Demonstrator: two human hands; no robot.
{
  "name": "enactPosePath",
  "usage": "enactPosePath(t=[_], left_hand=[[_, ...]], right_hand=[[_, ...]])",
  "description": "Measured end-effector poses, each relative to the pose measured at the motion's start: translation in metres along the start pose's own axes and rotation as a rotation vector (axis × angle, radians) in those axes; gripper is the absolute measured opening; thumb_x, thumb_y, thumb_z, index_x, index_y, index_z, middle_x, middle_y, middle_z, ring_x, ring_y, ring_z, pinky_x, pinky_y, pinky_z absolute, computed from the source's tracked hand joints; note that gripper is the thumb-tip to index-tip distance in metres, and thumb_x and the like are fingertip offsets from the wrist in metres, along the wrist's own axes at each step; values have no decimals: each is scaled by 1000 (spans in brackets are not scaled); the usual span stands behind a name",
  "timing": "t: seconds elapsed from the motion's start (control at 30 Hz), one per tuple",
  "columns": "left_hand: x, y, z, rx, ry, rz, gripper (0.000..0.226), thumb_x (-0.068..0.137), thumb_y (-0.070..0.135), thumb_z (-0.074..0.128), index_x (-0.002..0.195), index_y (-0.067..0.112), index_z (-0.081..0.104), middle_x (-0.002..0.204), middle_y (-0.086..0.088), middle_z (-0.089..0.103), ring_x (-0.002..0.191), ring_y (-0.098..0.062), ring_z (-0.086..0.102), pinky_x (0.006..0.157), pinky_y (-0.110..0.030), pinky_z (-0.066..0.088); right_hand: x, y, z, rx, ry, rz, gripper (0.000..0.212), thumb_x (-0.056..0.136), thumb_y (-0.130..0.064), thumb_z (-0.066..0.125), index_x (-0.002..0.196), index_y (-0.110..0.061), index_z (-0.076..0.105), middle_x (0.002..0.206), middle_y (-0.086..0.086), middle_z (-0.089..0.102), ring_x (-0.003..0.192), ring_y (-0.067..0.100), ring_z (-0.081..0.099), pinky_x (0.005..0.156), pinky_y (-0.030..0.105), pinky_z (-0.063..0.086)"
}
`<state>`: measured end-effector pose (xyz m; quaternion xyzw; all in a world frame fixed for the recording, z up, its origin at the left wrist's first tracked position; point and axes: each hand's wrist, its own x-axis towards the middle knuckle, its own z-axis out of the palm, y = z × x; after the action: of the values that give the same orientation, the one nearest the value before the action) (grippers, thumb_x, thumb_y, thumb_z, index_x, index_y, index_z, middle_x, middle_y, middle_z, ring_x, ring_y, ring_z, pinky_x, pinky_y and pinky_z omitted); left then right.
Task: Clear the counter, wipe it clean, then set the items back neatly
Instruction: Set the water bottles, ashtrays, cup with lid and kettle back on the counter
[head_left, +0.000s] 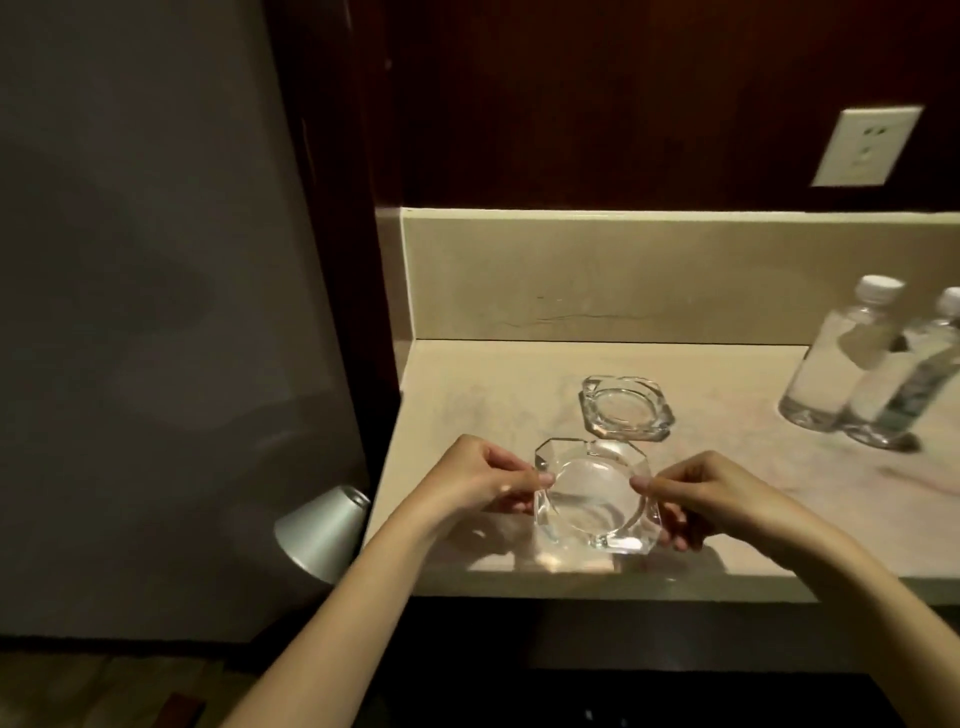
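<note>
A clear glass ashtray (597, 499) sits in the lower middle of the frame, held between both hands near the front edge of the bench (493, 395). The left hand (483, 475) pinches its left rim and the right hand (701, 493) pinches its right rim. On both hands the fingers are curled and clamped on the glass. I cannot tell if the ashtray touches the bench or floats just above it. A second ashtray (626, 408) lies flat just behind it, a bit to the right. Two water bottles (862, 374) stand far to the right. Both hands are equally near, so either way works.
</note>
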<state>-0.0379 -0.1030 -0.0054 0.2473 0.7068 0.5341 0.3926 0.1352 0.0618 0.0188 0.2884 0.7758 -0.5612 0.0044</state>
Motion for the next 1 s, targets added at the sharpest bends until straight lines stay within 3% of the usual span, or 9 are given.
enactPosePath(t=[0.13,0.27,0.43,0.57,0.8,1.0], left_hand=[[39,7,33,79,-17,-51,16,76,12,79,81,-2,73,54,-4,65,46,-12,60,46,-24,48],[65,9,49,75,-29,-95,20,75,11,80,81,-6,71,54,-9,64,46,-14,61,52,-27,56],[86,11,55,121,-30,-106,26,75,12,80,88,-9,71,67,-14,69,50,-12,65,55,-22,57],[96,14,55,156,-25,-113,23,75,12,80,85,-7,72,60,-10,69,47,-10,64,53,-20,56],[108,20,55,191,33,-84,21,73,10,82,82,-6,72,58,-8,68,46,-10,63,50,-20,54],[113,27,52,244,65,-50,24,71,14,84,83,-5,74,71,-16,72,60,-20,68,68,-34,61]], right_hand=[[21,19,-37,-38,15,86,43,85,-30,63,79,12,67,61,14,64,50,16,59,50,21,50],[37,29,-57,-53,27,109,42,88,-28,63,86,14,68,65,20,66,54,22,63,55,26,55],[52,37,-64,-45,28,144,38,89,-26,64,81,10,70,61,19,63,48,20,58,52,29,53],[58,37,-69,-59,3,135,41,92,-27,60,84,11,71,62,20,65,48,20,59,53,31,54],[70,34,-74,-86,22,140,38,94,-24,58,85,11,70,56,14,65,43,15,57,49,24,53],[79,30,-70,-83,111,146,39,93,-21,61,70,11,63,51,17,61,38,18,55,43,26,52]])
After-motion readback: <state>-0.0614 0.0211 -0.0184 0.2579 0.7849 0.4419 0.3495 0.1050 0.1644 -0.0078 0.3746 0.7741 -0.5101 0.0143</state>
